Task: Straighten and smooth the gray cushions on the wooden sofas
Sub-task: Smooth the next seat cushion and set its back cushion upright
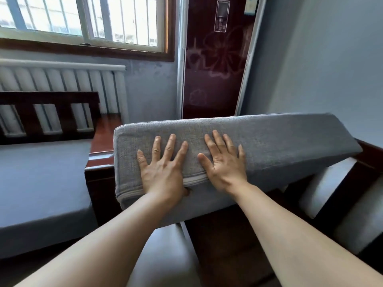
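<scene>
Centrally, a gray cushion point(269, 141) is seen tilted up on edge, its right end resting against the dark wooden sofa frame point(369, 156) and its left end beside the wooden armrest point(99, 177). Both palms are laid flat on the cushion's upturned face. The left hand point(163, 170) is spread wide, fingers straight, a ring noted on one finger; its thumb is tucked under the piped seam and cannot be fully seen. The right hand point(224, 162) is likewise pressed flat beside it, fingers straight and slightly fanned, nothing gripped. The two hands are placed just apart, with the cushion's zip seam point(194, 180) running between the wrists.

Another gray cushion point(37, 183) is seen lying flat on the second sofa at left, under its slatted backrest point(47, 117). Padded gray back panels point(325, 183) are seen at right. Behind, a white radiator point(62, 77), a barred window point(83, 17) and a dark red standing air conditioner point(215, 59) with a flower pattern are noted.
</scene>
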### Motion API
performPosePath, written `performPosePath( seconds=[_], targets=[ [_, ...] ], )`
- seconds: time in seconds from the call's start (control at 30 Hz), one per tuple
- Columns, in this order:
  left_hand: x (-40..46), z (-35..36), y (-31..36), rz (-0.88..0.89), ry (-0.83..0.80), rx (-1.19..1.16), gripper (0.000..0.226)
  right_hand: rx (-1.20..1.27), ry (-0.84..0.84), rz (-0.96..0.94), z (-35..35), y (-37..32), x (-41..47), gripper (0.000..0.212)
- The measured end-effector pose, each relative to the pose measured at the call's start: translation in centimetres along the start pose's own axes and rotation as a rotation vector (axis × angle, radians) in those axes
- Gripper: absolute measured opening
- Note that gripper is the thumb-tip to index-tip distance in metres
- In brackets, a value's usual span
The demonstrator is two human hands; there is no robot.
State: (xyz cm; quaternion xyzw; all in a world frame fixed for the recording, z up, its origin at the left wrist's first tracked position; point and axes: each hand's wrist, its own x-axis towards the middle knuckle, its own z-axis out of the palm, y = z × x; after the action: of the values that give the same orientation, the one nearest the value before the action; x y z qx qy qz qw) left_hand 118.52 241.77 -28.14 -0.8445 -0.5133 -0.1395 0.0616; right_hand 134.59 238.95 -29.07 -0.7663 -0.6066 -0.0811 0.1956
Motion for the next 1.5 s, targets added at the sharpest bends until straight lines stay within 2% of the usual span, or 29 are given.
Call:
performPosePath(
  seconds=[0.13, 0.27, 0.67, 0.8, 0.93, 1.03, 1.17, 1.2, 1.27, 1.37, 1.5],
  targets=[
    [4.4, -1.2, -0.9, 0.012, -0.079, -0.006, 0.118, -0.017, -0.112, 0.017, -1.1, -0.2, 4.4, 0.062],
    [8.1, -1.9, -2.2, 0.013, -0.133, -0.011, 0.120, 0.014, -0.137, 0.024, -1.2, -0.7, 8.4, 0.058],
    [18.6, -2.5, -8.1, 0.025, -0.335, -0.052, 0.124, -0.025, -0.140, 0.039, 0.7, -4.2, 18.9, 0.075],
    [22.1, -2.4, -9.1, 0.093, -0.398, -0.075, 0.122, -0.033, -0.094, 0.069, 1.2, -4.4, 21.8, 0.085],
    [24.5, -2.5, -10.2, 0.242, -0.459, -0.109, 0.119, -0.046, -0.079, 0.177, 1.3, -4.8, 23.1, 0.083],
    [26.1, -2.4, -11.3, 0.372, -0.505, -0.147, 0.112, -0.055, -0.088, 0.312, 1.5, -5.6, 23.5, 0.073],
    [27.8, -1.9, -13.1, 0.543, -0.484, -0.202, 0.080, -0.042, -0.116, 0.442, 1.4, -6.2, 23.4, 0.072],
    [28.3, -1.7, -13.5, 0.573, -0.458, -0.211, 0.077, -0.035, -0.127, 0.461, 1.2, -6.2, 23.4, 0.069],
    [28.6, -1.5, -14.2, 0.600, -0.402, -0.220, 0.084, -0.019, -0.151, 0.494, 1.1, -6.2, 23.3, 0.065],
    [29.2, -1.2, -14.9, 0.566, -0.368, -0.200, 0.096, -0.010, -0.168, 0.535, 1.0, -6.4, 23.6, 0.058],
    [31.2, -1.1, -15.9, 0.446, -0.400, -0.137, 0.080, 0.011, -0.163, 0.543, 1.0, -6.4, 23.9, 0.060]
  ],
)
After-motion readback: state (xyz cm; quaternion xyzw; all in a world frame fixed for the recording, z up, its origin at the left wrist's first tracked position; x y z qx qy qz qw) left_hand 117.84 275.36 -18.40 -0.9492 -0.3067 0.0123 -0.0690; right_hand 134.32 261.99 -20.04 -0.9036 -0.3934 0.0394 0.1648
